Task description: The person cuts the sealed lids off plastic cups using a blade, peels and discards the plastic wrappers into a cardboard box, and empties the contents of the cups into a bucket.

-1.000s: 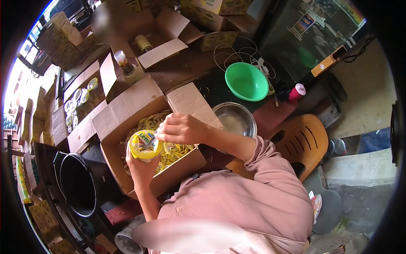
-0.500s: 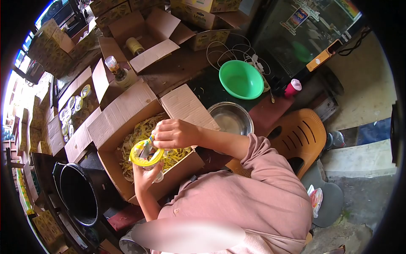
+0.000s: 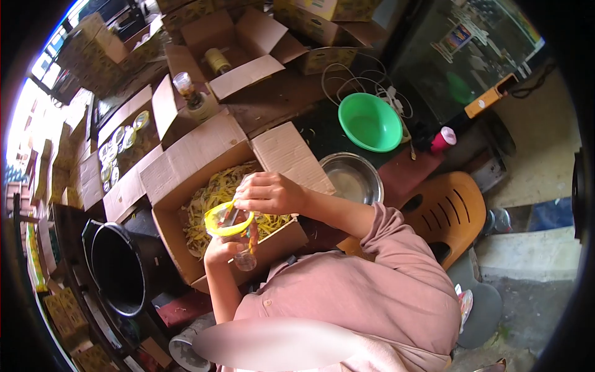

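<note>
Over an open cardboard box (image 3: 167,214) of yellow and pale shreds (image 3: 207,198), my left hand (image 3: 221,251) grips a clear plastic container with a wide yellow rim (image 3: 214,228). The container is tilted, and its clear base shows below my fingers. My right hand (image 3: 268,193) is closed above the rim, pinching a small tool with a flat grey blade (image 3: 231,217). The blade reaches into the mouth of the container. My fingers hide most of its handle. Something reddish-brown shows through the container's side.
A black bucket (image 3: 145,248) stands left of the box. A metal bowl (image 3: 339,162), a green bowl (image 3: 370,105) and an orange chair (image 3: 460,204) are to the right. Beyond lie a carton of lidded cups (image 3: 122,139), a jar (image 3: 193,99) and an open carton (image 3: 248,77).
The view has shifted, so the scene sits further right. My left hand has tilted the container, showing more of its clear base. The grey blade is more visible inside the yellow rim.
</note>
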